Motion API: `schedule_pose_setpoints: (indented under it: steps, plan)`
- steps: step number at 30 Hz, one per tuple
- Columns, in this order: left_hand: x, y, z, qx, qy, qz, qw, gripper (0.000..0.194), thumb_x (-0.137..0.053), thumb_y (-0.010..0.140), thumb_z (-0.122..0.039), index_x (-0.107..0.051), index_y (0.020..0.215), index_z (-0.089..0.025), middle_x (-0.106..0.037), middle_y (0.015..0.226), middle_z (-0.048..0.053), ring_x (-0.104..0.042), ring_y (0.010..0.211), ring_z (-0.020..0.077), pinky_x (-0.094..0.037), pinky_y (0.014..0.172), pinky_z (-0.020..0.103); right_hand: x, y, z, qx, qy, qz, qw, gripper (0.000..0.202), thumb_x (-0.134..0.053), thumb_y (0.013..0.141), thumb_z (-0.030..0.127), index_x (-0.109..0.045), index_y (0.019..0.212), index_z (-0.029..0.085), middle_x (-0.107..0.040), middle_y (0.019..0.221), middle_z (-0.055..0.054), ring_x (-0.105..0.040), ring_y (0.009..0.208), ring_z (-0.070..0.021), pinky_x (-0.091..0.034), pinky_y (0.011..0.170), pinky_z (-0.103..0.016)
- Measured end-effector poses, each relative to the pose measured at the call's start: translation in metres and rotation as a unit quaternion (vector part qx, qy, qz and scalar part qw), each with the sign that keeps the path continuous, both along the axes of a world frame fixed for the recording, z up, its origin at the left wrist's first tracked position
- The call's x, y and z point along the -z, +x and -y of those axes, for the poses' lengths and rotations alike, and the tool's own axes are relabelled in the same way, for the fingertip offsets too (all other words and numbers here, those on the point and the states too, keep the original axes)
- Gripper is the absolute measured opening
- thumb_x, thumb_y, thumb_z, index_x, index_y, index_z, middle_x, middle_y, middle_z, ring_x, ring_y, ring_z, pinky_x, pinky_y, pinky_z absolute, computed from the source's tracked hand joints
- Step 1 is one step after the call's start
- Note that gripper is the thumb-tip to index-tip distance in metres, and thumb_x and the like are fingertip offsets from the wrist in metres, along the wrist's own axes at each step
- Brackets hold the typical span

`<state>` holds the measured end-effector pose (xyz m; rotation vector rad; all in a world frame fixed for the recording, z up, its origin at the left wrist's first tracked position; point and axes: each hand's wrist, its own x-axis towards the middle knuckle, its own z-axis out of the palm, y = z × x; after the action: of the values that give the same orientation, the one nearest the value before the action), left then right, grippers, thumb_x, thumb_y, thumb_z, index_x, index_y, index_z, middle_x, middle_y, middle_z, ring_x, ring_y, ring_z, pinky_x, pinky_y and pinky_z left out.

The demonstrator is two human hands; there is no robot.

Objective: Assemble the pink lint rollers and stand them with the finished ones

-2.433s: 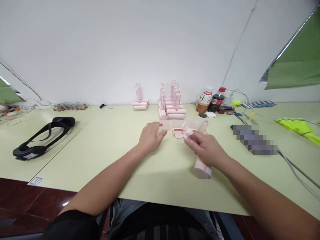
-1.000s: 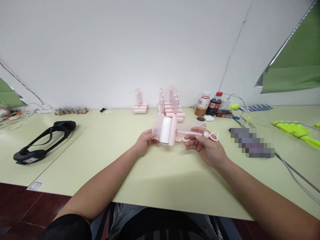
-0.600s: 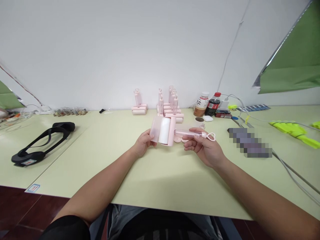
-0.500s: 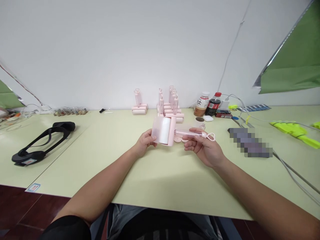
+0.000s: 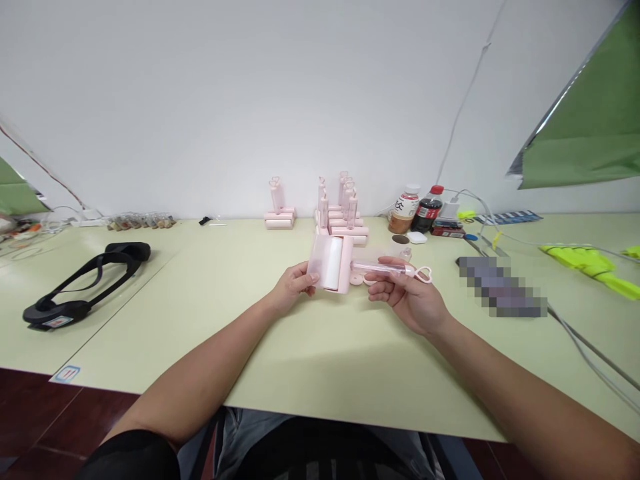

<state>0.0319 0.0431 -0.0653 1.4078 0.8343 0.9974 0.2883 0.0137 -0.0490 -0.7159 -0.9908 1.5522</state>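
Note:
Between my hands is a pink lint roller (image 5: 332, 264) with a white sheet roll and a translucent cover, held above the table. My left hand (image 5: 294, 287) grips the cover side, its thumb on the front. Around the clear handle with its heart-shaped loop, the fingers of my right hand (image 5: 407, 293) are closed. Small round pink caps (image 5: 357, 279) lie on the table behind the handle, partly hidden by it. A translucent piece (image 5: 405, 253) sits just behind my right hand.
Several more lint rollers (image 5: 345, 217) stand upright along the wall, with another one (image 5: 279, 219) to their left. Two drink bottles (image 5: 427, 208) are at the back right. A black headset strap (image 5: 85, 287) lies left; a blurred-out dark object (image 5: 500, 287) and cables lie right.
The lint roller and both hands stay almost in place. The roller head has shifted very slightly to the right.

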Motion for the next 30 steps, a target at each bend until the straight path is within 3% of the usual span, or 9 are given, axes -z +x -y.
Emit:
schedule_pose_setpoints:
  steps: [8,18,23,26,28,30]
  plan:
    - [-0.003,0.002,0.004,-0.01,-0.015,-0.005,1.0,0.037,-0.068,0.071,-0.051,-0.057,0.079,-0.016,-0.051,0.067,-0.002,-0.05,0.06,0.0113,-0.037,0.058,0.025,0.003,0.001,0.0,0.011,-0.001,-0.004,1.0,0.034,-0.071,0.077,0.029,-0.059,0.107,0.02,-0.077,0.086,-0.007,-0.073,0.069,-0.0188,-0.061,0.066,-0.034]
    - [0.004,0.008,0.009,0.035,-0.008,-0.024,0.999,0.044,-0.068,0.074,-0.056,-0.061,0.088,-0.015,-0.055,0.075,0.0,-0.052,0.06,0.0116,-0.041,0.059,0.027,0.006,-0.006,0.004,0.002,0.014,0.02,1.0,0.041,-0.077,0.073,0.035,-0.059,0.108,0.022,-0.077,0.089,-0.006,-0.073,0.07,-0.0199,-0.061,0.068,-0.037]
    - [0.003,0.006,0.008,0.033,0.014,-0.078,0.996,0.045,-0.057,0.081,-0.059,-0.06,0.085,-0.015,-0.055,0.071,0.002,-0.053,0.063,0.015,-0.042,0.062,0.029,0.005,-0.01,0.007,-0.013,0.032,0.057,0.998,0.047,-0.075,0.077,0.045,-0.057,0.114,0.022,-0.075,0.096,-0.007,-0.073,0.073,-0.0214,-0.06,0.07,-0.042]
    - [0.0,0.011,0.016,-0.032,0.108,-0.169,0.979,0.053,-0.052,0.085,-0.06,-0.059,0.115,-0.017,-0.061,0.101,0.009,-0.058,0.086,0.0226,-0.047,0.074,0.034,0.009,-0.015,0.01,-0.007,0.036,0.076,0.996,0.052,-0.075,0.076,0.049,-0.056,0.115,0.021,-0.075,0.097,-0.008,-0.073,0.073,-0.0219,-0.06,0.072,-0.043]
    - [-0.003,0.017,0.024,-0.09,0.2,-0.25,0.943,0.076,-0.063,0.077,-0.061,-0.043,0.139,-0.023,-0.049,0.132,0.014,-0.052,0.113,0.0312,-0.046,0.089,0.041,0.012,-0.017,0.011,-0.001,0.029,0.081,0.996,0.052,-0.075,0.076,0.05,-0.057,0.115,0.021,-0.075,0.096,-0.009,-0.073,0.073,-0.0214,-0.06,0.072,-0.043]
    - [-0.005,0.024,0.033,-0.115,0.269,-0.328,0.898,0.1,-0.076,0.066,-0.056,-0.028,0.149,-0.027,-0.031,0.149,0.016,-0.037,0.131,0.0381,-0.04,0.101,0.048,0.015,-0.019,0.011,-0.008,0.022,0.077,0.997,0.05,-0.072,0.078,0.052,-0.057,0.115,0.021,-0.075,0.096,-0.009,-0.073,0.073,-0.0213,-0.06,0.071,-0.042]
